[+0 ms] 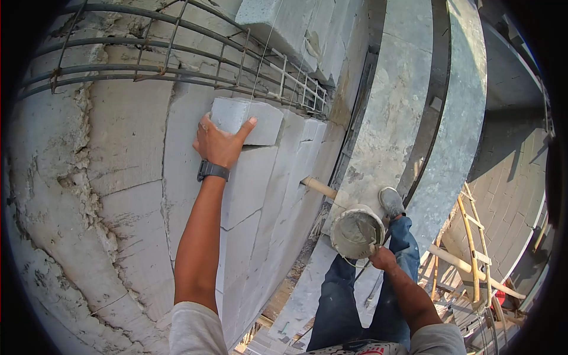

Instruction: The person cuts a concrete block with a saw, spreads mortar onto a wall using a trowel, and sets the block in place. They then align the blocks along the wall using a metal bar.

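My left hand (220,139), with a dark watch on its wrist, grips a small light grey block (260,121) on top of the block wall (248,177). The thumb lies along the block's upper face and the fingers wrap its left end. Lower right, my right hand (383,258) is closed at the rim of a bucket (335,234) holding wet grey mortar (357,229). It holds a trowel (373,241) that dips into the bucket and is mostly hidden by the hand and mortar.
A rebar cage (160,71) runs above the block, with thin strings crossing nearby. Another large block (260,15) stands beyond it. Long metal planks (390,100) form a walkway, where my shoe (391,202) rests. Bamboo poles (467,266) and a lower floor lie right.
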`<state>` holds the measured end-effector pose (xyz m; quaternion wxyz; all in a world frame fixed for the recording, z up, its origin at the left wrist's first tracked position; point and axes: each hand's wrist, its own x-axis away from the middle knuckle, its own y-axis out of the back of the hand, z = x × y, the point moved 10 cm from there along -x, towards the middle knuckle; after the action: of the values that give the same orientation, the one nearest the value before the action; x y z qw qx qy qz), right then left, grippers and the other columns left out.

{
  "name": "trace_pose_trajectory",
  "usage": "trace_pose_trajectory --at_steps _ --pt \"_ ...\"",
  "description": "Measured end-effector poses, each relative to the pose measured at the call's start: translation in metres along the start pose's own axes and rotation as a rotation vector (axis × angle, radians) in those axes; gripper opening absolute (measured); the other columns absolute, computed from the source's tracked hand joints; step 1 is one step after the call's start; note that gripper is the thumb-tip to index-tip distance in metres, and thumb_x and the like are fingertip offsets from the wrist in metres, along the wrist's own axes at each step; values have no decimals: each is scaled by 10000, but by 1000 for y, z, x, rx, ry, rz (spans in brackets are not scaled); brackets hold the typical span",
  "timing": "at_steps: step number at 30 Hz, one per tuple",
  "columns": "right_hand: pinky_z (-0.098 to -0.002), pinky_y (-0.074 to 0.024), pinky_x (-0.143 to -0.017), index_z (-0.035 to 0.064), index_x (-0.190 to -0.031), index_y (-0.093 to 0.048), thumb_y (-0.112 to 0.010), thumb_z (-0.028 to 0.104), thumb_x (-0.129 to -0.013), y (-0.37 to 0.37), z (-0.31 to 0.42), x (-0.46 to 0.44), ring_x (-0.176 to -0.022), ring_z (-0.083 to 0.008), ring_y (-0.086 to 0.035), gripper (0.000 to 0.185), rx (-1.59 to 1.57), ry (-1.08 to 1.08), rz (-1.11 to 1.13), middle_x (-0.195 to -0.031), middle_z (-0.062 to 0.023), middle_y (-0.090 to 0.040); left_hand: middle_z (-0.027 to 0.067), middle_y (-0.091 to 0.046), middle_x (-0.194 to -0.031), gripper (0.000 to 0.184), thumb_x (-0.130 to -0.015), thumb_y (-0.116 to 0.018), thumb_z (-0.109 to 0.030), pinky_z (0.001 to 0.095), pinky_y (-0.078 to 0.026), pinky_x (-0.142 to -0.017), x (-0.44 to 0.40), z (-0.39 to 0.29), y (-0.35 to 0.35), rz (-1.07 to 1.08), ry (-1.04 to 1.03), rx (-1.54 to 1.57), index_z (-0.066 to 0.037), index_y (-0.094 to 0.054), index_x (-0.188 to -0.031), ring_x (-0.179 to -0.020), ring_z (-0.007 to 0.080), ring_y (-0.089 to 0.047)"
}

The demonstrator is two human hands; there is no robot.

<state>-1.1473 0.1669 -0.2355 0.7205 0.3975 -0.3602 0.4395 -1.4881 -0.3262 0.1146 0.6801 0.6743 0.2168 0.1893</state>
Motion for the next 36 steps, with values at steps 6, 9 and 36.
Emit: trace_pose_trajectory --at_steps 6,9,36 --pt "-526 -563 -807 68 -1112 -673 -640 296 -835 11 9 5 -944 -431 -692 360 -16 39 -62 -1035 -210 -720 315 -569 -1335 1188 -696 -751 -767 545 -267 -1155 3 6 -14 9 -48 -20 135 -431 -1398 -1299 412 -528" --pt "-527 -562 -812 59 -1114 -664 -658 305 -831 12 12 8 -950 -433 -691 374 -49 49 -77 -1030 -219 -719 318 -556 -1351 1200 -698 -749 -771 563 -231 -1160 4 8 -21 38 -60 -8 135 -414 -1410 -1326 406 -505" --pt "-520 -552 -871 37 -1153 -652 -656 343 -841 -28 7 9 -997 -430 -690 437 -6 -37 25 -1037 -250 -718 222 -643 -1096 812 -959 -475 -712 529 -410 -994 -2 31 -32 98 -150 178 -260 -321 -1615 -1052 369 -622"
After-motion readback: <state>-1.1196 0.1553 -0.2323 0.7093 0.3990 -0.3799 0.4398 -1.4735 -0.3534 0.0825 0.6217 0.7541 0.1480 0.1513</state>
